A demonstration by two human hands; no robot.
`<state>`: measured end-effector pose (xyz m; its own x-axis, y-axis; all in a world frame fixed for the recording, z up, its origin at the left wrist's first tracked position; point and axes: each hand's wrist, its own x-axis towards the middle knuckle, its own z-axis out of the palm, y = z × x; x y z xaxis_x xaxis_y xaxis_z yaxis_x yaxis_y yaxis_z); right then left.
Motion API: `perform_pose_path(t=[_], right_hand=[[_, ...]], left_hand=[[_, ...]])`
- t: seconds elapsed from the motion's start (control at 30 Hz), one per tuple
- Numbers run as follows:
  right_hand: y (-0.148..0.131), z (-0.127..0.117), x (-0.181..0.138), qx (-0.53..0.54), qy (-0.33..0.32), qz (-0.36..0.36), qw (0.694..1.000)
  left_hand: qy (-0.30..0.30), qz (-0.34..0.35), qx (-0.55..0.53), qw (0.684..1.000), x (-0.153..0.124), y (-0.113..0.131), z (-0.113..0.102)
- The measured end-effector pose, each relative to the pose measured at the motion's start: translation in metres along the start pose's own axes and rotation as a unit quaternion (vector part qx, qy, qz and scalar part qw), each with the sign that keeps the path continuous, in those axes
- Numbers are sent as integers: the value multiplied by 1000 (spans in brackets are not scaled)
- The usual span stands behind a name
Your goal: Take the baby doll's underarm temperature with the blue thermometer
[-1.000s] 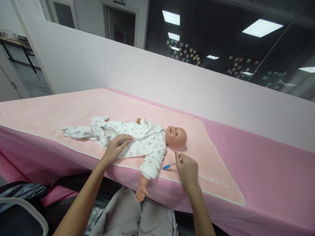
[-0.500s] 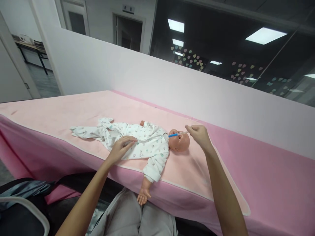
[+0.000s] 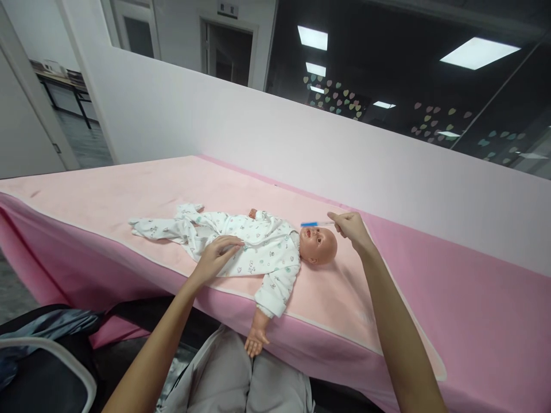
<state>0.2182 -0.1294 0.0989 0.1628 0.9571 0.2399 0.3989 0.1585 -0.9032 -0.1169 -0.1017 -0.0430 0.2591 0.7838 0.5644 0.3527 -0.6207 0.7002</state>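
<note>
A baby doll [image 3: 318,245] in a white printed sleepsuit lies on its back on a pale pink blanket [image 3: 172,189], head to the right. One doll arm hangs over the near table edge. My left hand [image 3: 217,255] rests flat on the doll's belly, fingers stretched out. My right hand [image 3: 350,228] hovers just beyond the doll's head and pinches a thin stick with a blue tip [image 3: 316,224]. The blue tip points left, just above the doll's face.
The blanket covers a long table with a darker pink cloth [image 3: 482,321]. A white partition wall [image 3: 301,137] runs along the far side, dark glass above it. My lap is below the near edge; a dark chair [image 3: 38,361] stands at lower left.
My right hand lifted the blue-tipped stick from beside the doll's near arm, carried it over the head to the far side, and now holds it slightly higher. The left hand stayed on the belly.
</note>
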Motion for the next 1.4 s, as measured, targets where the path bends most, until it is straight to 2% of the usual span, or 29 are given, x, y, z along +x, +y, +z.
perform_pose_path(t=[0.07, 0.27, 0.37, 0.5, 0.7, 0.93, 1.07, 1.2, 1.3, 1.4], right_hand=[[3, 0, 1, 4, 28, -1, 1000], [6, 4, 0, 14, 14, 30, 999], [5, 5, 0, 3, 60, 19, 998], [3, 5, -3, -6, 73, 18, 997], [-3, 5, -9, -20, 59, 8, 998], [-5, 16, -15, -110, 89, -15, 990], [-2, 21, -15, -110, 90, -23, 990], [-1, 21, -16, -67, 82, -14, 994], [-2, 20, -16, -35, 35, -7, 999], [-2, 20, -15, -21, 30, -7, 999]], left_hand=[[-1, -1, -1, 1000, 0, 0, 0], [0, -2, 4, 1000, 0, 1, 0], [0, 3, 6, 1000, 0, 1, 0], [4, 6, 7, 1000, 0, 0, 0], [6, 2, 5, 1000, 0, -1, 1], [3, 3, 3, 1000, 0, -1, 1], [3, 2, 7, 1000, 0, -1, 1], [5, 3, 12, 1000, 0, -1, 1], [5, 5, 13, 1000, 0, 0, 1], [7, 4, 12, 1000, 0, 0, 1]])
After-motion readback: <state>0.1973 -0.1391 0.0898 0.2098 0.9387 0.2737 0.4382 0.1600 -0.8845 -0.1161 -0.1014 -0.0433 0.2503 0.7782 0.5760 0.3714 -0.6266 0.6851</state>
